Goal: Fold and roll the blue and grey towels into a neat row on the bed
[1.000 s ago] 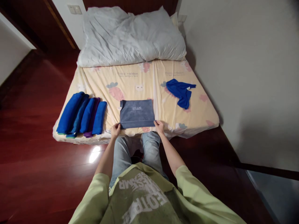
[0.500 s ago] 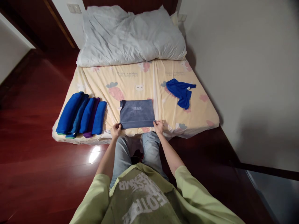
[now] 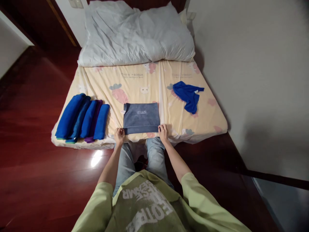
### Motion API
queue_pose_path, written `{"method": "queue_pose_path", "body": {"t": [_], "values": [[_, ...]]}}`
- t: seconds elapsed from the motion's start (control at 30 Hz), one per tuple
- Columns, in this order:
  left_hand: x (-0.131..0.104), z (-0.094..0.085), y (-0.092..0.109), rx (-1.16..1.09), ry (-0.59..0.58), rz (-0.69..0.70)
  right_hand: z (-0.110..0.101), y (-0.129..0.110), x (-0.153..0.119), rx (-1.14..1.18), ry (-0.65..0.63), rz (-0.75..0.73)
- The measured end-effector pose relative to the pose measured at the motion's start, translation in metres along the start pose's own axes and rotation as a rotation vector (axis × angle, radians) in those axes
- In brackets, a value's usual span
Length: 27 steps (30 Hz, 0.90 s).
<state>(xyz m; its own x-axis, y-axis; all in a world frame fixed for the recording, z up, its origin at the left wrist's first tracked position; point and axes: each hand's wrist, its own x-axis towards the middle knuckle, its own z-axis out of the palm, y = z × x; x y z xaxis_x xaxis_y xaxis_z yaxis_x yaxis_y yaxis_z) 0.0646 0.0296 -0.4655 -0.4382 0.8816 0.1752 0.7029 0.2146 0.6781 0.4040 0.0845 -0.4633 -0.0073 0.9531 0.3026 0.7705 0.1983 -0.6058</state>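
Observation:
A grey-blue towel [image 3: 141,116] with small white lettering lies flat at the bed's near edge, a strip along its near side folded over. My left hand [image 3: 119,135] pinches its near left corner. At the near right corner, the fingers of my right hand [image 3: 163,132] are closed on the cloth. A small white tag shows on the towel's left side. Left of it, several rolled towels [image 3: 88,119] in blue, teal and purple lie side by side. A crumpled blue cloth [image 3: 189,95] with a white tag rests to the right.
The bed [image 3: 135,87] has a yellow sheet printed with carrots and rabbits. A bulky pale quilt [image 3: 137,35] lies across its far end. A bare wall [image 3: 251,80] runs along the right, and a dark red wooden floor [image 3: 31,154] extends on the left.
Both hands stay at the towel's near corners, with the right fingers slightly shifted. The view has tilted a little; the towel lies as before.

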Motion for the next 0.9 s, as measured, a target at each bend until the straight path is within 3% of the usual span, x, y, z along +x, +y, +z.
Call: {"method": "queue_pose_path", "body": {"t": [0.1, 0.2, 0.37, 0.6, 0.9], "values": [[0.0, 0.001, -0.003, -0.042, -0.069, 0.138, 0.0, 0.004, 0.0, 0.01, -0.117, -0.121], [0.0, 0.002, -0.006, -0.076, -0.13, 0.171, 0.002, 0.01, 0.001, 0.058, -0.176, -0.181], [0.002, -0.001, -0.012, -0.082, -0.217, 0.171, -0.001, 0.017, -0.005, 0.116, -0.18, -0.176], [0.002, -0.008, -0.016, -0.05, -0.311, 0.294, -0.012, 0.013, -0.019, 0.199, -0.184, -0.166], [0.004, -0.003, -0.01, -0.057, -0.251, 0.255, -0.018, 0.013, -0.001, 0.24, -0.231, -0.165]]}}
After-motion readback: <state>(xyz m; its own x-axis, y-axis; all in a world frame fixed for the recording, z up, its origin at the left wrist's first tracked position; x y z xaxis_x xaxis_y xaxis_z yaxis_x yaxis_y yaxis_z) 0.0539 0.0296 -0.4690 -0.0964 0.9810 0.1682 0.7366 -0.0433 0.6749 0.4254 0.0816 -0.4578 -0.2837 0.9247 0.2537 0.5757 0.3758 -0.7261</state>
